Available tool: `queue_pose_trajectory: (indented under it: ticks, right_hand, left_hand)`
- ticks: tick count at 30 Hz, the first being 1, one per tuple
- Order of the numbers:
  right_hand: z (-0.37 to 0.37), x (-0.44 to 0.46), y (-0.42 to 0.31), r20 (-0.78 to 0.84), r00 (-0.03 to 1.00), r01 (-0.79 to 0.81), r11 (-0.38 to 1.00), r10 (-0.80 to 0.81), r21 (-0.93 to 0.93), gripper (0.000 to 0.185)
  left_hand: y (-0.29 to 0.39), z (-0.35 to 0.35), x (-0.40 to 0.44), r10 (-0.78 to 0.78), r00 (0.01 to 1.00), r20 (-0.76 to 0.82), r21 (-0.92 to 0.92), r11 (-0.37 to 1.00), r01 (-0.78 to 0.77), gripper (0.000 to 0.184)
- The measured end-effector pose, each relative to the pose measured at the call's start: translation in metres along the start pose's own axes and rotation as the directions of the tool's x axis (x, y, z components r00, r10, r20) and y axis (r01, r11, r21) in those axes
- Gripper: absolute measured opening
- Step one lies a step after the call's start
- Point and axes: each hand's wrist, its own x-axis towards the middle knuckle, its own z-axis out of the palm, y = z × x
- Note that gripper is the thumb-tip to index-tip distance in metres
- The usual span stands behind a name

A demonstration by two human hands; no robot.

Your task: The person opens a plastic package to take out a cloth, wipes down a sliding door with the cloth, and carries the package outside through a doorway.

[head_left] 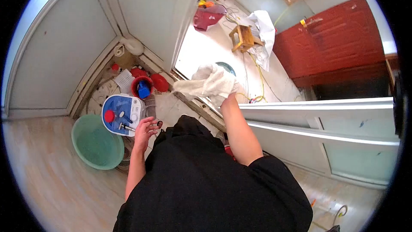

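A crumpled white cloth hangs from my right hand, whose fingers are wrapped round its right end, over the door sill. My left hand is empty, fingers apart and slightly bent, just right of a small white and blue appliance. On that appliance's top lie a red round object and some small dark and silver items. Part of a blue-green basin shows behind the cloth. A large green basin stands on the floor below the appliance.
A red bucket with a blue item stands in the corner near red lids and a white crate. Beyond the doorway are a wooden stool, white sheeting, cables and a dark red door. White sliding panel frames run along the right.
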Motion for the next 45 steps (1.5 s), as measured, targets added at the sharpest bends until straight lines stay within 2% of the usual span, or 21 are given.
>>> queue_pose_trajectory:
  ticks: [3,4,7,9,11,13,16,18,21,22,23,27,29,31,32,34,37,38,41,43,45]
  right_hand:
    - [-0.024,-0.014,-0.009,-0.06,0.998,0.026,0.999,-0.027,-0.031,0.032]
    - [-0.023,-0.017,-0.013,-0.064,0.996,0.036,0.948,-0.06,-0.317,0.027]
    - [-0.026,-0.027,-0.015,-0.007,0.975,0.084,0.398,-0.222,-0.913,0.034]
    - [0.003,-0.033,-0.031,0.005,0.981,-0.02,-0.124,-0.194,-0.992,0.038]
    - [0.007,-0.037,-0.034,0.051,0.978,-0.034,-0.392,-0.204,-0.919,0.041]
    - [-0.01,-0.037,-0.027,0.196,0.936,0.055,-0.43,-0.291,-0.901,0.044]
    - [0.012,-0.046,-0.044,0.211,0.943,0.173,-0.161,-0.259,-0.972,0.031]
    - [0.032,-0.053,-0.056,0.226,0.948,0.24,0.033,-0.225,-0.97,0.024]
    - [-0.034,-0.025,0.001,-0.089,0.995,-0.052,0.508,-0.048,-0.86,0.031]
    - [-0.043,-0.029,0.01,-0.118,0.992,-0.02,0.896,-0.036,-0.443,0.029]
    - [-0.05,-0.031,0.017,-0.139,0.99,0.015,0.993,0.002,0.119,0.028]
    - [-0.057,-0.034,0.016,-0.1,0.995,-0.002,0.983,0.02,0.181,0.023]
    - [-0.05,-0.036,0.013,-0.051,0.999,-0.006,0.934,-0.013,-0.356,0.029]
    - [-0.022,-0.043,-0.007,0.017,0.957,-0.285,0.92,0.291,0.267,0.033]
    - [-0.013,-0.038,-0.012,0.077,0.88,-0.46,0.804,0.468,0.377,0.036]
    - [0.008,-0.036,-0.024,0.131,0.92,-0.345,0.923,0.368,-0.169,0.04]
    - [0.004,-0.023,-0.022,0.252,0.936,0.02,0.678,0.246,-0.734,0.04]
    - [0.003,-0.019,-0.024,0.249,0.924,-0.012,0.674,0.29,-0.739,0.04]
    - [-0.025,-0.006,-0.006,0.126,0.912,-0.337,0.887,0.391,-0.316,0.039]
    - [-0.001,-0.005,-0.026,0.087,0.788,-0.558,0.648,0.609,0.518,0.039]
    - [-0.012,0.0,-0.029,-0.107,0.743,-0.598,0.727,0.66,0.337,0.038]
  left_hand:
    - [0.009,0.025,0.001,-0.068,0.987,0.143,0.09,0.994,0.056,0.034]
    - [0.014,0.038,-0.002,-0.098,0.978,0.184,0.116,0.99,0.078,0.035]
    - [0.022,0.074,-0.001,-0.183,0.934,0.305,0.18,0.975,0.132,0.035]
    - [0.019,0.099,0.007,-0.195,0.881,0.431,0.256,0.963,0.087,0.036]
    - [0.017,0.128,0.01,-0.195,0.83,0.523,0.362,0.932,-0.009,0.037]
    - [0.016,0.159,0.01,-0.181,0.786,0.591,0.48,0.862,-0.162,0.038]
    - [-0.002,0.19,0.015,-0.218,0.784,0.582,0.519,0.842,-0.151,0.04]
    - [-0.022,0.208,0.021,-0.079,0.847,0.525,0.081,0.996,0.043,0.041]
    - [-0.009,0.23,0.013,0.12,0.911,0.394,-0.365,0.93,0.035,0.042]
    - [-0.005,0.231,0.011,0.173,0.921,0.349,-0.418,0.908,-0.012,0.042]
    - [0.0,0.232,0.011,0.225,0.926,0.304,-0.467,0.882,-0.061,0.042]
    - [0.02,0.213,0.008,0.294,0.935,0.198,-0.61,0.784,-0.117,0.043]
    - [0.027,0.19,0.011,0.293,0.937,0.189,-0.711,0.699,-0.075,0.044]
    - [0.046,0.184,0.006,0.335,0.928,0.165,-0.796,0.601,-0.076,0.046]
    - [0.059,0.185,-0.001,0.339,0.925,0.172,-0.827,0.56,-0.051,0.047]
    - [0.08,0.182,-0.009,0.382,0.912,0.149,-0.85,0.52,-0.079,0.048]
    - [0.092,0.161,-0.005,0.445,0.886,0.128,-0.878,0.466,-0.107,0.052]
    - [0.095,0.155,-0.004,0.456,0.878,0.146,-0.877,0.471,-0.099,0.054]
    - [0.104,0.148,0.001,0.46,0.865,0.202,-0.878,0.476,-0.048,0.055]
    - [0.104,0.139,0.009,0.467,0.851,0.24,-0.876,0.482,-0.017,0.057]
    - [0.103,0.131,0.024,0.532,0.794,0.295,-0.873,0.489,-0.004,0.056]
